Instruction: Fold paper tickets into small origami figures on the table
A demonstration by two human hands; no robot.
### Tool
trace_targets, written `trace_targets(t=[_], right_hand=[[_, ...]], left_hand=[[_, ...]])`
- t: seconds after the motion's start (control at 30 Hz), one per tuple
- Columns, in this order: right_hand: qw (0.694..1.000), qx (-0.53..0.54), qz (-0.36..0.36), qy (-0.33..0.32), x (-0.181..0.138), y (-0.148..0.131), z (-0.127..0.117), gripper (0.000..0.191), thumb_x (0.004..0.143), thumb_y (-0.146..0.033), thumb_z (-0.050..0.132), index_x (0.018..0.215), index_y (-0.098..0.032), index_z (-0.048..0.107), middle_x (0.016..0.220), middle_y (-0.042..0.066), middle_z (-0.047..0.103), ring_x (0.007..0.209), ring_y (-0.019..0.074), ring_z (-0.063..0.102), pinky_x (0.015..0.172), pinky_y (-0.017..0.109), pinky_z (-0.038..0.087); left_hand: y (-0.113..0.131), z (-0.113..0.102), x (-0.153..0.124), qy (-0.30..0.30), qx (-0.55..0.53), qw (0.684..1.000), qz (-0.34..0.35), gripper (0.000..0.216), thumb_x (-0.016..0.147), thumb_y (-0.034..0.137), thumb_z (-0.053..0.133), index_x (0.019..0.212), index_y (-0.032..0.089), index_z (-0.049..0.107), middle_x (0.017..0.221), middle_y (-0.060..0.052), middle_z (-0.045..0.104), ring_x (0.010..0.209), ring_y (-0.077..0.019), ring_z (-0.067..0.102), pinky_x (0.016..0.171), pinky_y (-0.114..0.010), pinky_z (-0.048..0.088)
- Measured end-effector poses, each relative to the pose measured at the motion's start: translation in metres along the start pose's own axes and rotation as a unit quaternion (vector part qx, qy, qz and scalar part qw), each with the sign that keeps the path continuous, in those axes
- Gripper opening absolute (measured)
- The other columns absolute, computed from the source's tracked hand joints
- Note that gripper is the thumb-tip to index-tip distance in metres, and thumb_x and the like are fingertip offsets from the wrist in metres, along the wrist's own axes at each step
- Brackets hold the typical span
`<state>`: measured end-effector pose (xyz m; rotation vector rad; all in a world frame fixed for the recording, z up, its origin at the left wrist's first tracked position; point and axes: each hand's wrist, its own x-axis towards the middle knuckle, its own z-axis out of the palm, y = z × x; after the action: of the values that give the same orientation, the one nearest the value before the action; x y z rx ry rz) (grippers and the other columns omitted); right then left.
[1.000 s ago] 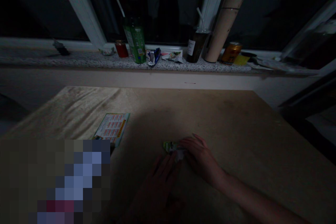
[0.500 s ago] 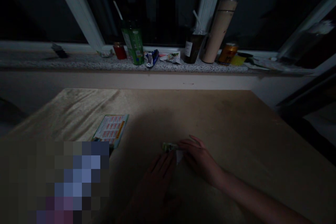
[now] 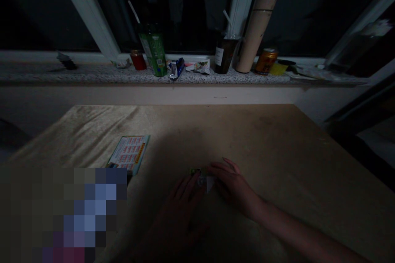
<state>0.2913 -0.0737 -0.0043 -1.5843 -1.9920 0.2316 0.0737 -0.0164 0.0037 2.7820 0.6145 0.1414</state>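
Observation:
Low on the table, a small piece with green print and a pale, patterned face (image 3: 202, 180) lies between my two hands; what it is made of I cannot tell in this dim light. My left hand (image 3: 181, 199) lies over its left side, fingers stretched out and nearly flat. A white triangular corner (image 3: 210, 183) shows on the right of the piece, beside my right hand (image 3: 230, 181). The fingers of that hand are extended and reach over the piece's right edge, with the fingertips low on the tabletop. My right thumb is mostly hidden in shadow.
A printed card (image 3: 129, 154) lies to the left on the table (image 3: 247, 131), near a pixelated area. On the windowsill (image 3: 108, 74) stand a green cup (image 3: 156, 53), a dark cup with a straw (image 3: 224, 55), a pale tall flask (image 3: 254, 37), an orange can (image 3: 266, 61) and several wrappers.
My left hand has slid slightly left, uncovering more of the small piece's pale face. My right hand has hardly moved. The view has shifted a little.

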Motion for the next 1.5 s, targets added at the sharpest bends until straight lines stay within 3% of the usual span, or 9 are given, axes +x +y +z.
trace_targets(t=[0.13,0.3,0.47,0.67,0.9,1.07,1.33,1.5], right_hand=[[1.0,-0.001,-0.018,0.012,-0.002,0.0,0.001,0.044,0.086,-0.006,0.043,0.125,-0.024,0.049,0.113,0.003,0.066,0.113,0.017,0.055,0.109,0.047,0.024],[0.999,0.033,-0.018,0.013,-0.001,0.0,0.002,0.041,0.087,-0.007,0.043,0.124,-0.024,0.05,0.111,0.003,0.067,0.105,0.0148,0.06,0.109,0.044,0.026],[1.0,0.016,0.005,0.025,0.001,-0.002,0.003,0.034,0.085,-0.008,0.046,0.113,-0.024,0.058,0.106,0.003,0.068,0.102,0.0156,0.061,0.104,0.043,0.033],[0.998,-0.036,-0.043,0.021,-0.001,0.002,0.003,0.025,0.086,-0.014,0.052,0.105,-0.026,0.063,0.107,0.002,0.069,0.108,0.0184,0.058,0.105,0.048,0.03],[0.991,-0.09,-0.097,0.011,-0.007,0.003,0.01,0.026,0.09,-0.01,0.046,0.108,-0.022,0.061,0.117,0.004,0.065,0.113,0.0186,0.056,0.107,0.048,0.032],[0.986,-0.126,-0.113,-0.015,-0.017,-0.001,0.012,0.033,0.085,-0.005,0.048,0.115,-0.012,0.059,0.127,0.011,0.058,0.118,0.0225,0.052,0.103,0.04,0.042],[0.988,-0.127,-0.071,-0.044,-0.027,-0.008,0.019,0.049,0.084,-0.004,0.045,0.133,-0.01,0.043,0.137,0.011,0.047,0.13,0.021,0.038,0.107,0.037,0.038],[0.987,-0.142,-0.061,-0.046,-0.029,-0.01,0.024,0.045,0.089,-0.011,0.044,0.134,-0.01,0.044,0.138,0.011,0.046,0.13,0.021,0.038,0.106,0.037,0.039]], left_hand=[[0.005,-0.001,0.002,0.003,0.035,0.999,0.039,0.074,0.089,0.044,0.047,0.147,0.02,0.009,0.154,-0.008,0.009,0.138,-0.031,0.012,0.111,-0.052,0.008],[0.007,-0.002,0.004,-0.014,0.031,0.998,0.062,0.077,0.09,0.044,0.046,0.147,0.016,0.003,0.154,-0.007,0.011,0.138,-0.0271,0.016,0.113,-0.048,0.006],[0.004,0.001,0.002,-0.011,0.037,0.997,0.061,0.077,0.089,0.043,0.048,0.147,0.015,0.007,0.153,-0.008,0.015,0.138,-0.0281,0.016,0.113,-0.046,0.009],[0.014,0.013,-0.004,0.012,0.056,0.997,0.055,0.069,0.09,0.037,0.046,0.147,0.018,0.013,0.148,-0.009,0.032,0.134,-0.0284,0.028,0.11,-0.044,0.022],[0.023,0.013,-0.007,-0.001,0.01,0.999,0.031,0.092,0.083,0.035,0.055,0.147,0.018,-0.008,0.151,-0.008,0.024,0.134,-0.027,0.028,0.11,-0.042,0.023],[0.022,0.015,-0.009,-0.009,0.0,1.0,0.015,0.086,0.083,0.039,0.057,0.148,0.017,0.003,0.15,-0.008,0.026,0.135,-0.0273,0.026,0.111,-0.043,0.021],[0.02,0.014,-0.008,-0.008,0.004,1.0,0.028,0.082,0.084,0.04,0.056,0.147,0.016,0.009,0.15,-0.01,0.026,0.135,-0.0275,0.025,0.111,-0.043,0.021],[0.02,0.014,-0.008,0.015,0.024,0.999,0.025,0.082,0.082,0.04,0.058,0.146,0.013,0.014,0.149,-0.011,0.029,0.135,-0.0289,0.024,0.111,-0.046,0.02]])
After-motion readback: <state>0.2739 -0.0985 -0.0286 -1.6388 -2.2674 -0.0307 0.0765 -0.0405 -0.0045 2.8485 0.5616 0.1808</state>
